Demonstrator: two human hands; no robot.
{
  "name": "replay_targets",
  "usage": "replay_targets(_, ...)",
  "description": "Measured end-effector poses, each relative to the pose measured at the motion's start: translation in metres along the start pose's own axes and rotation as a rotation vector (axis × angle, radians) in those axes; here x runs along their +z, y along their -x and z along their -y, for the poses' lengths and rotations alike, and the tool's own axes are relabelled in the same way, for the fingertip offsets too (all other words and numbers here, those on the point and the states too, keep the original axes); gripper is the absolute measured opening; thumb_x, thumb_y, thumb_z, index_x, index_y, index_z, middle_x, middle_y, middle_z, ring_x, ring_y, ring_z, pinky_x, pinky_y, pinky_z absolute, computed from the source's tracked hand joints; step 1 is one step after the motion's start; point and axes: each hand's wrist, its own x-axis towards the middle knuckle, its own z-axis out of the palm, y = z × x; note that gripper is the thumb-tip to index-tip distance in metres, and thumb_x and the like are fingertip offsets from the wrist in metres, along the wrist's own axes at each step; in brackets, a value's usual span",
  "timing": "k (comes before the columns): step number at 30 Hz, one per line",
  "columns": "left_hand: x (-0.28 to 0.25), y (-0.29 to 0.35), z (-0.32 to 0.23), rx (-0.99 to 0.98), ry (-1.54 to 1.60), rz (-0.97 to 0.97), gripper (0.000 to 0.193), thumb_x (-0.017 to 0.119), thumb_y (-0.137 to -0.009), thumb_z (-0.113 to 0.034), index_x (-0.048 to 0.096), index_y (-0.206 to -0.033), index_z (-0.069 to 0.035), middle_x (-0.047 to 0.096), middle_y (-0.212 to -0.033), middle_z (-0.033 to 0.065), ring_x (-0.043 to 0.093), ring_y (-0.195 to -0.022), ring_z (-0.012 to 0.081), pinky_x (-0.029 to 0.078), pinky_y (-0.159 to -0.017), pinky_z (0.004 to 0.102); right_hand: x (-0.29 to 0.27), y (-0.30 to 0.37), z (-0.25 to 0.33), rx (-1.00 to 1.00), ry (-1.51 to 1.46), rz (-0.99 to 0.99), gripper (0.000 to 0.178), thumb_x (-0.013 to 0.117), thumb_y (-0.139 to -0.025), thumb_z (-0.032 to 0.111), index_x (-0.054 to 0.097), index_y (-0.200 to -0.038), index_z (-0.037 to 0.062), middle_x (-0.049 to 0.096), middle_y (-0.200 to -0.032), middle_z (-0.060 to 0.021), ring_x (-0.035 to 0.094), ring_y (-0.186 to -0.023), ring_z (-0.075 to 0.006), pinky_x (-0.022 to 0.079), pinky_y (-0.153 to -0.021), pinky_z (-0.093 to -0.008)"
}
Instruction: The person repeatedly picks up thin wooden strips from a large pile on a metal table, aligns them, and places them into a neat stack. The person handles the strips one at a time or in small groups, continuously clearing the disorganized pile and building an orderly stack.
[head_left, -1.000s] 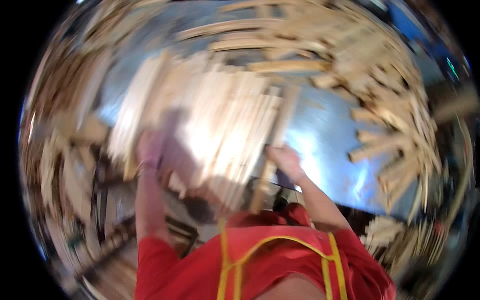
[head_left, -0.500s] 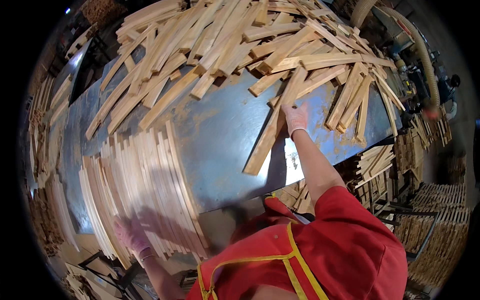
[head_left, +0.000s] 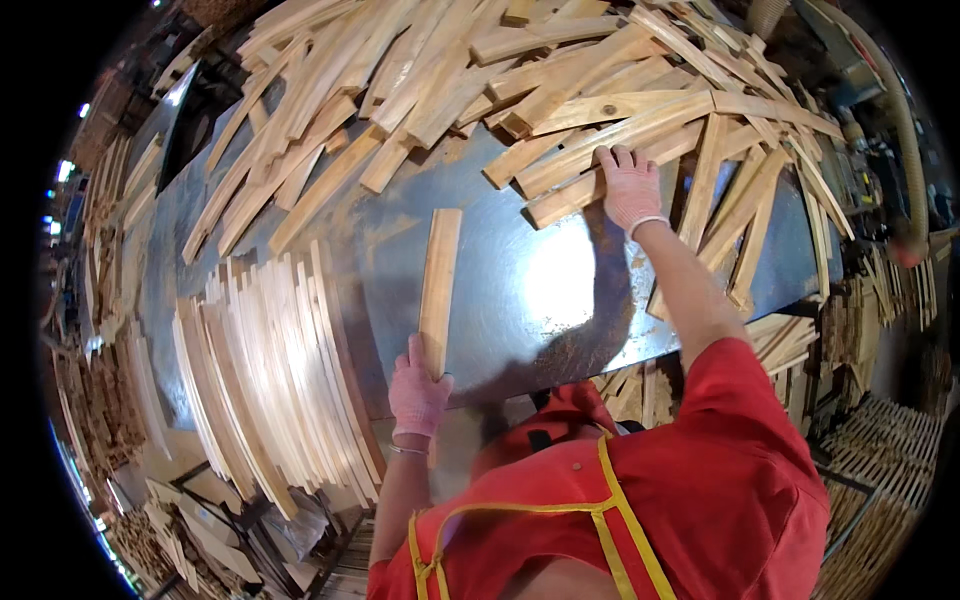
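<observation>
My left hand [head_left: 418, 398], in a pinkish work glove, is closed round the near end of a wooden slat [head_left: 439, 275] that lies on the metal tabletop and points away from me. Farther off to the right, my gloved right hand [head_left: 632, 188] grips another wooden slat [head_left: 565, 203] at the near edge of a loose heap [head_left: 590, 105]. Its fingers reach over the slat's far side, and the thumb is hard to make out. Left of my left hand, a row of pale slats [head_left: 275, 365] lies side by side on the table.
The blue-grey metal table [head_left: 490, 300] carries sawdust and glare. The jumbled heap covers its far side. More stacked wood [head_left: 880, 450] stands at the right, with a ribbed hose [head_left: 905, 150] beyond. A metal frame and wood pieces [head_left: 200, 520] lie at the lower left.
My left hand has moved right from the row and taken the slat, which has shifted left. My right hand has let go of that slat and moved onto another in the heap.
</observation>
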Motion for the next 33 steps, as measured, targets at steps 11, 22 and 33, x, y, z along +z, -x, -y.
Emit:
replay_targets(11,-0.025,0.043,0.113,0.009,-0.523,-0.582,0.062,0.073,-0.088,-0.027,0.058,-0.148,-0.013,0.06,-0.145,0.0133,0.055,-0.136,0.0368,0.045,-0.11,0.0567,-0.011,-0.018,0.07,-0.423,-0.063,0.058,0.06,0.077,-0.094,0.02,0.059,-0.151,0.0121,0.062,-0.148,-0.0133,0.056,-0.138,-0.0368,0.043,-0.12,-0.0492)
replay_targets(22,0.015,0.161,0.331,-0.756,0.302,-1.16,0.084,0.083,-0.089,-0.049,0.057,-0.153,-0.002,0.058,-0.155,0.0233,0.052,-0.144,0.0394,0.041,-0.121,0.0484,-0.076,0.03,0.311,0.172,-1.303,0.535,0.052,0.063,-0.112,0.042,0.061,-0.145,0.001,0.068,-0.124,-0.0135,0.065,-0.111,-0.0246,0.055,-0.098,-0.0374)
replay_targets(33,0.017,0.136,0.272,-0.732,1.986,-0.801,0.028,0.074,-0.102,-0.038,0.067,-0.105,-0.011,0.062,-0.084,-0.0014,0.053,-0.068,0.0143,0.038,-0.056,0.0283,0.01,0.127,0.432,-0.03,-0.901,0.778,0.06,0.071,-0.1,0.042,0.059,-0.133,-0.0067,0.074,-0.11,-0.0251,0.071,-0.099,-0.0348,0.055,-0.087,-0.0437)
